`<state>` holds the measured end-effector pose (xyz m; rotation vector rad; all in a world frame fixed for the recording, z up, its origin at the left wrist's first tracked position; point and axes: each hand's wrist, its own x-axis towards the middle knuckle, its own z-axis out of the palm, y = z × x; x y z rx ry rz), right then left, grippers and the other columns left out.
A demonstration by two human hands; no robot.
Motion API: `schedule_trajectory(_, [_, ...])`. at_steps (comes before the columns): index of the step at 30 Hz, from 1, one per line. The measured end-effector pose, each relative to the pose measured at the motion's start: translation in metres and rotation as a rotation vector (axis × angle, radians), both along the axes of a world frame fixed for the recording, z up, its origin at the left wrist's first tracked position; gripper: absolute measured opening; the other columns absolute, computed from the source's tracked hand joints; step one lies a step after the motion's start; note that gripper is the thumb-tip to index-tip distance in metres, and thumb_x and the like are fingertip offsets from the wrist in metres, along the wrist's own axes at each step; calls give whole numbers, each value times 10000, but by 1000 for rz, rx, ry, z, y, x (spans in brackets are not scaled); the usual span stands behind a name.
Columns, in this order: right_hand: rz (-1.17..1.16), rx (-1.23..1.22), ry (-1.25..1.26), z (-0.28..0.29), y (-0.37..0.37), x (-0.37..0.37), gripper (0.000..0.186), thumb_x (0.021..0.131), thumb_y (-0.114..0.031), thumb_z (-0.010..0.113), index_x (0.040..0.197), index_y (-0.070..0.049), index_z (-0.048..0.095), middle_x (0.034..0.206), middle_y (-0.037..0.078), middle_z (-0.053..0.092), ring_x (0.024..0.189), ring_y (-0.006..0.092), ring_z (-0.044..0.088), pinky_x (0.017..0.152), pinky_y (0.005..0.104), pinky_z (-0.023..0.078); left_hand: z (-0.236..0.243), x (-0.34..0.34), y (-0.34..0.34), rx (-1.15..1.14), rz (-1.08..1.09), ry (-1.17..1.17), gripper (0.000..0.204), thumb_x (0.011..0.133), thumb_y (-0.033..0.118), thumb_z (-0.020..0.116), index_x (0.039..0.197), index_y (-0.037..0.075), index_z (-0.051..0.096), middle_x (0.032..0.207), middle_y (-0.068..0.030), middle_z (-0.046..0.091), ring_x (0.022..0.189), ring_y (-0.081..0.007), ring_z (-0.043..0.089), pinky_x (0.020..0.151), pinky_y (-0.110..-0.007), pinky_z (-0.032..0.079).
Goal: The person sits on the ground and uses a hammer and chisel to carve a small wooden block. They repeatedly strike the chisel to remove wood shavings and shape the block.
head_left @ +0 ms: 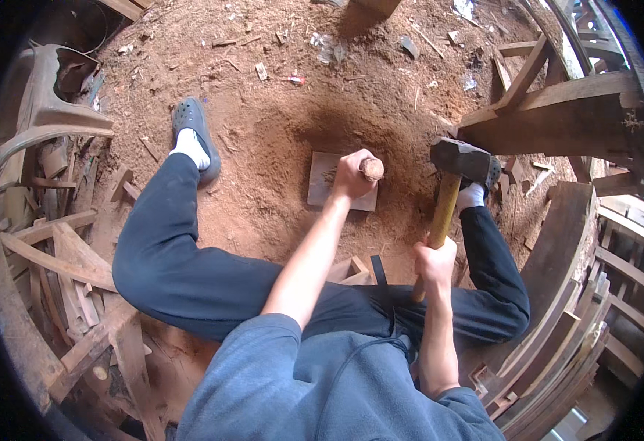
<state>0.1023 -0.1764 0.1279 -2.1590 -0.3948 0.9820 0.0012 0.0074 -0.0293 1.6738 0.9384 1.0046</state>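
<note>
My left hand (351, 176) is closed round an upright round wooden handle (372, 170), seen from its top end; whatever lies below my fist is hidden. Beneath it is a flat square board (320, 187) on the sawdust, with some shavings on top. In my right hand (436, 259) is a sledgehammer, its yellowish handle (445, 209) gripped low down. The dark metal head (460, 156) is raised, to the right of the board and apart from the wooden handle.
Sawdust and wood scraps cover the ground (256, 169). To the left stand a worn chair (50, 117) and loose timber pieces (79, 257). On the right are a wooden frame (557, 125) and stacked planks (557, 294). My legs (167, 242) spread around the board.
</note>
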Motion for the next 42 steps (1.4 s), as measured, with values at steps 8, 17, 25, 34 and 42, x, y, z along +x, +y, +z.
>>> schedule_trajectory(8, [-131, -2, 234, 0, -16, 9, 148, 658, 16, 596, 661, -54, 465, 517, 5, 456, 367, 114, 433, 343, 276, 346, -4, 5, -12, 91, -24, 77, 146, 677, 82, 692, 730, 76, 556, 717, -124, 629, 705, -321, 639, 627, -380, 520])
schedule_trajectory(17, [-236, 1, 360, -7, -14, 25, 158, 671, 21, 590, 654, -62, 456, 484, 13, 440, 339, 115, 405, 318, 282, 339, -34, 34, -47, 349, -411, 395, 139, 690, 167, 679, 753, 93, 579, 710, -87, 609, 724, -263, 612, 689, -378, 472])
schedule_trajectory(25, [-277, 30, 495, -21, -18, 26, 150, 684, 16, 593, 650, -58, 466, 477, 8, 424, 337, 106, 389, 330, 272, 343, -22, 21, -37, 196, -346, 293, 235, 607, 102, 746, 784, 78, 593, 750, -86, 634, 764, -272, 629, 706, -380, 495])
schedule_trajectory(34, [-317, 82, 642, -17, -25, 20, 128, 717, -29, 576, 666, -66, 465, 517, 13, 440, 351, 88, 378, 327, 268, 357, 11, -34, 22, -461, 291, -305, 225, 649, -33, 725, 747, 94, 566, 704, -8, 598, 668, -132, 579, 653, -291, 495])
schedule_trajectory(42, [-334, 81, 679, -16, -26, 19, 137, 716, -21, 583, 682, -69, 460, 513, 0, 420, 353, 83, 378, 332, 268, 360, 35, -43, 32, -392, 301, -439, 235, 654, -54, 718, 769, 86, 568, 728, 0, 592, 693, -110, 564, 670, -266, 465])
